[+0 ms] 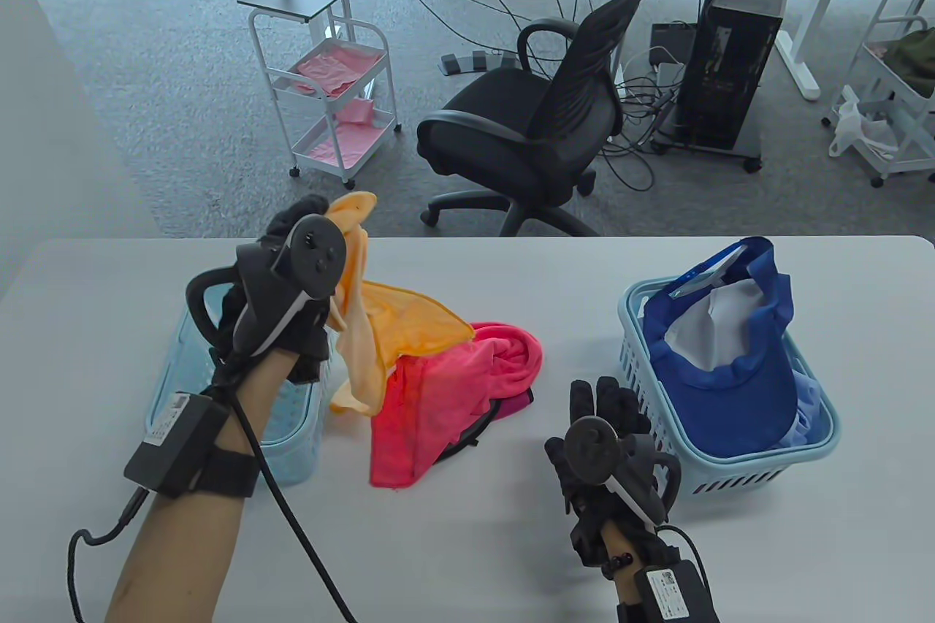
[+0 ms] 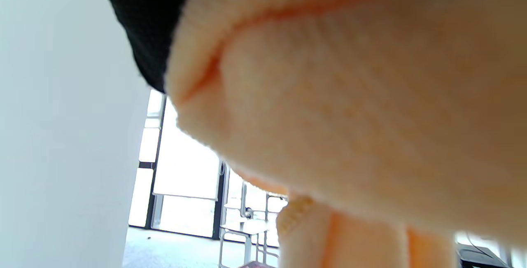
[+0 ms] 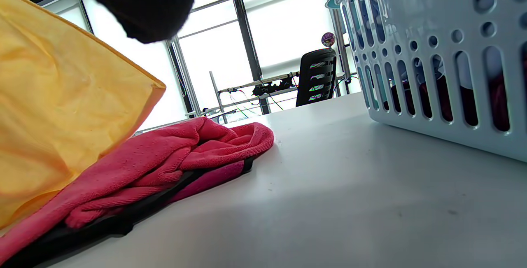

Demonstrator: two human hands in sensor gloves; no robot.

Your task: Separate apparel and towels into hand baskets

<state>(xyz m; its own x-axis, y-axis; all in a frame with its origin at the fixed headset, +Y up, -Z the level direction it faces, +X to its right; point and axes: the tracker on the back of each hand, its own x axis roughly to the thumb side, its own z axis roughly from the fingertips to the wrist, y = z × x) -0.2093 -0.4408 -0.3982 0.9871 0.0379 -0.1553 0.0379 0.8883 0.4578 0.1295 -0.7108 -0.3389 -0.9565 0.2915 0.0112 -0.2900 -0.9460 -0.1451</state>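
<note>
Left hand (image 1: 292,287) raised, clenched round an orange towel (image 1: 365,316) — it hangs long-axis down, its far corner draped rightward onto the pink towel (image 1: 467,389). Left basket (image 1: 292,433) beneath that wrist. Right hand (image 1: 606,448) flat, fingers relaxed — right basket (image 1: 730,466) just beside it.

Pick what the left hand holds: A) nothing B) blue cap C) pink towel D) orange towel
D: the left hand is raised above the table, gripping the orange towel, which hangs down toward the pink towel; the blue cap sits in the right basket.
</note>
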